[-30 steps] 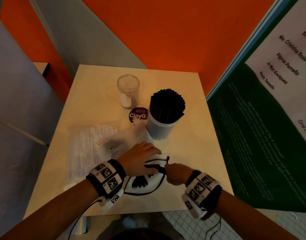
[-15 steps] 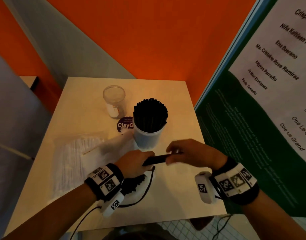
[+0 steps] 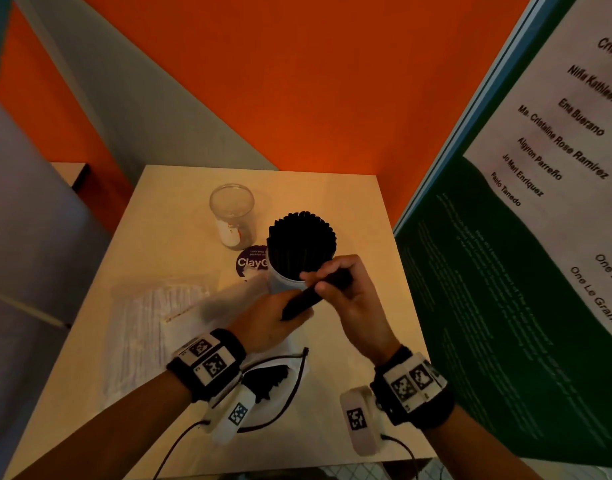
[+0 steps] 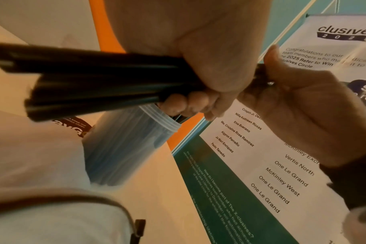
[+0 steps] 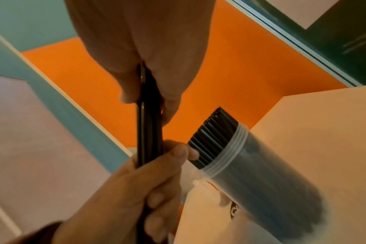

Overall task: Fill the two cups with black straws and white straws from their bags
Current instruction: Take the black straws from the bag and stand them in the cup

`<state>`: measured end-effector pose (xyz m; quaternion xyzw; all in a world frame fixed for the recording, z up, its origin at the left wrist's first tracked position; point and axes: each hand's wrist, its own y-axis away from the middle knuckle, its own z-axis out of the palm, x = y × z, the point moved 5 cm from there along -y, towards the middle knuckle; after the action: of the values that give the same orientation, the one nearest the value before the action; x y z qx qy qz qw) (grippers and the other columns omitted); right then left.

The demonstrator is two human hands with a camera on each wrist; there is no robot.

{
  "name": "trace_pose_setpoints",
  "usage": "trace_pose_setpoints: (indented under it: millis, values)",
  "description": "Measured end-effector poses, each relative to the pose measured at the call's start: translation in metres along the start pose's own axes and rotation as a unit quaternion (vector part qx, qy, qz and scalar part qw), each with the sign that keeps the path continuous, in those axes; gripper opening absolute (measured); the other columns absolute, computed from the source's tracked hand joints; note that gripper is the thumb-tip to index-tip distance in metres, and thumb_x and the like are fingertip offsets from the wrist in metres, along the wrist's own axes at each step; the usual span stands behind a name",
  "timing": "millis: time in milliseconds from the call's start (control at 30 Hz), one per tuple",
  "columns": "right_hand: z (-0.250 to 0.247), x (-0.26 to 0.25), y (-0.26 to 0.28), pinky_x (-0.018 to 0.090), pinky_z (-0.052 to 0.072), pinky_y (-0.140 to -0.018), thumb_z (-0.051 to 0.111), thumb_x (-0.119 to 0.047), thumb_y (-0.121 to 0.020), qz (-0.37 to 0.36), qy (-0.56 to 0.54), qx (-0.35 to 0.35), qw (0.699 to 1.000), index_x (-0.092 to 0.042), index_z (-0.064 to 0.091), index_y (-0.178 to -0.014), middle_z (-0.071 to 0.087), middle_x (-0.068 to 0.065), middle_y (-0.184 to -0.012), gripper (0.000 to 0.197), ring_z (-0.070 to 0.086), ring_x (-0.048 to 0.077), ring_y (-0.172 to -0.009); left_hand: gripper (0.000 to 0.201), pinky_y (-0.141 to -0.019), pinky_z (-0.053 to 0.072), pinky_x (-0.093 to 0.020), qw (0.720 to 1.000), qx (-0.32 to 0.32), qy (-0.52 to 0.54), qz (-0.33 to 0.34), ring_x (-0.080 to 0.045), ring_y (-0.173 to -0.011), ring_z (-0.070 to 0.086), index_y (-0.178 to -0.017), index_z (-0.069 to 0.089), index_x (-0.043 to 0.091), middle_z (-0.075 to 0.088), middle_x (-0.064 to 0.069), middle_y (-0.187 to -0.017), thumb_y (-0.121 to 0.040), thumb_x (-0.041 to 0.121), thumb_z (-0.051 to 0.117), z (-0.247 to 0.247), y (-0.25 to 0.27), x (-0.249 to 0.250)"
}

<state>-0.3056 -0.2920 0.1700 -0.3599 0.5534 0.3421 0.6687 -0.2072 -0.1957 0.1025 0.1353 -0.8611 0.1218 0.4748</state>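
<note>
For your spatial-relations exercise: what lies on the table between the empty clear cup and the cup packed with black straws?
In the head view, a round purple sticker lies between the empty clear cup and the straw-filled cup.

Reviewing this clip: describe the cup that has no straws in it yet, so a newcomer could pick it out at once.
Start at the pale square table set against the orange wall. Toward its far side, left of the cup packed with black straws and just beyond a round purple sticker, stands the empty cup. It is clear, shows a small white label low on its side, and no hand touches it.

I see a pale table carrying an empty clear cup, a cup of black straws, a purple sticker — and two bags: white straws, black straws.
</note>
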Motion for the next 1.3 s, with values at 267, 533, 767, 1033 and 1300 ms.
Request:
trace_pose_setpoints:
  millis: [267,533,767,1033,1300]
  values:
    - [-0.054,-0.05,-0.062,0.046,0.05,-0.093,0.052,0.008,-0.089,-0.078,0.09,0.104,0.987,-0.023,0.046,-0.102,0.055,-0.001,-0.086,0.035,0.058,0.037,-0.091,0.075,-0.1,0.036,-0.029,0.994,0.088,-0.029,-0.056,-0.015,-0.123,0.039,-0.138,0.035,0.016,0.039,0.001,-0.135,-0.078,0.029,0.077,-0.028,-0.006,-0.023]
    - [-0.036,-0.009,-0.085,0.023,0.047,-0.079,0.048,0.0,-0.093,-0.134,0.311,0.065,0.939,-0.019,0.042,-0.127,0.051,-0.004,-0.093,0.04,0.052,0.012,-0.087,0.068,-0.114,0.02,-0.036,0.958,-0.056,-0.279,-0.031,-0.019,-0.145,0.011,-0.146,0.029,0.024,0.014,0.002,-0.157,-0.088,0.038,0.061,-0.016,0.0,-0.048]
    - [-0.023,0.083,-0.071,0.044,0.001,-0.121,0.027,-0.034,-0.103,-0.016,0.58,-0.073,0.811,-0.016,0.009,-0.153,-0.01,-0.006,-0.157,0.056,-0.016,0.016,-0.145,0.065,-0.117,0.015,-0.038,0.949,-0.091,-0.3,-0.042,-0.018,-0.146,0.004,-0.146,0.028,0.025,0.011,0.001,-0.156,-0.091,0.045,0.053,-0.012,0.011,-0.049]
    - [0.007,0.036,-0.039,0.035,0.035,-0.106,0.054,-0.009,-0.093,-0.167,0.488,-0.024,0.856,-0.005,0.059,-0.121,0.053,0.015,-0.132,0.029,0.042,0.026,-0.129,0.078,-0.09,0.039,-0.027,0.94,-0.2,-0.266,-0.082,-0.009,-0.111,0.044,-0.134,0.034,0.031,0.043,0.01,-0.131,-0.072,0.075,0.054,-0.007,0.049,-0.066]
    - [0.088,0.118,0.036,0.007,0.041,-0.072,0.043,-0.001,-0.095,0.165,0.452,-0.455,0.75,0.007,0.064,-0.099,0.062,0.027,-0.1,0.023,0.053,0.03,-0.074,0.012,-0.074,0.048,-0.03,0.954,-0.195,-0.189,-0.125,-0.017,-0.084,0.06,-0.094,0.058,0.023,0.066,0.0,-0.096,-0.094,0.033,0.051,-0.019,0.064,-0.071]
